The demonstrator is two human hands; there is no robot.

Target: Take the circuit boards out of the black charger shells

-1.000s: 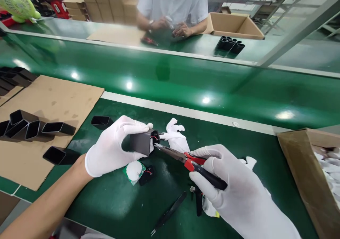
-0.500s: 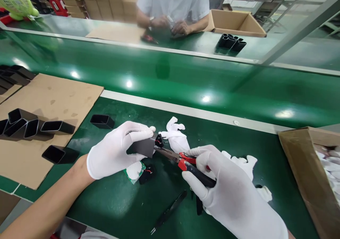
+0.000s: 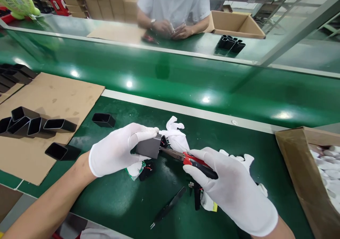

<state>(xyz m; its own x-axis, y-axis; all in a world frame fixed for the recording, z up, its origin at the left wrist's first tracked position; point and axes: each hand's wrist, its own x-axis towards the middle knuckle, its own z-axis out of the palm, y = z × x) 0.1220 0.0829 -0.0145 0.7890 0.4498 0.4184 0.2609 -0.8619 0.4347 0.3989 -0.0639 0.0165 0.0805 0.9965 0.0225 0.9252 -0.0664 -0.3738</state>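
Note:
My left hand (image 3: 117,149), in a white glove, grips a dark grey rectangular sleeve (image 3: 147,147) over the green bench. Red-and-black handled pliers (image 3: 198,164) are held in my gloved right hand (image 3: 230,187), their handles nearly closed. The plier tips reach the sleeve's right end and are partly hidden there. A small black part with a red wire (image 3: 164,141) shows at that same end. Below the sleeve lie a green-and-white piece (image 3: 134,170) and another black part with a red wire (image 3: 146,171).
Black tweezers (image 3: 168,207) lie in front, beside a black-handled tool (image 3: 197,196). White gloves (image 3: 176,138) rest behind my hands. Several black sleeves (image 3: 60,125) stand on cardboard (image 3: 77,94) at left. A carton of white items (image 3: 297,168) is at right. Across the bench sits a person (image 3: 174,9).
Both hands stay together at the sleeve, which has shifted slightly right. The plier handles have drawn closer together, and more of the black-handled tool shows under my right hand.

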